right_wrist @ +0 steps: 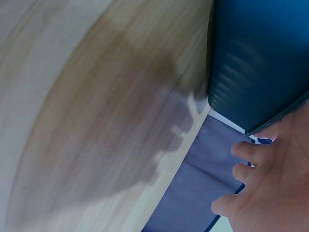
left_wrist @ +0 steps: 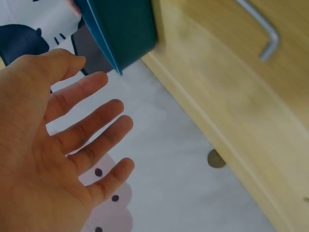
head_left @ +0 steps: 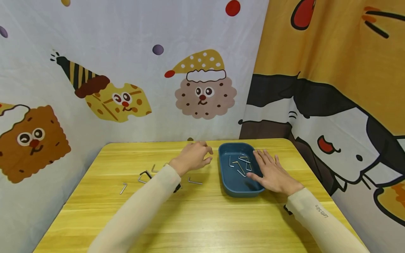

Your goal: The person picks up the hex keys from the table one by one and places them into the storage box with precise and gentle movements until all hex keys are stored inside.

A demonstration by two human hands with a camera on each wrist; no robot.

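Note:
A blue plastic tray (head_left: 240,193) stands on the wooden table with several L-shaped hex keys (head_left: 238,168) lying in it. My right hand (head_left: 272,172) rests on the tray's right rim, fingers spread, the thumb reaching over the inside. Left of the tray, my left hand (head_left: 193,158) hovers above the table with loosely bent fingers and nothing in it; its bare palm shows in the left wrist view. One hex key (head_left: 195,181) lies on the table just below that hand. More hex keys (head_left: 123,188) lie farther left, some partly hidden by the left forearm.
The wooden table (head_left: 202,218) ends at a back edge against a white curtain (head_left: 126,42) with cartoon prints. A yellow patterned curtain (head_left: 348,52) hangs along the right side. Dark wristbands show at both wrists.

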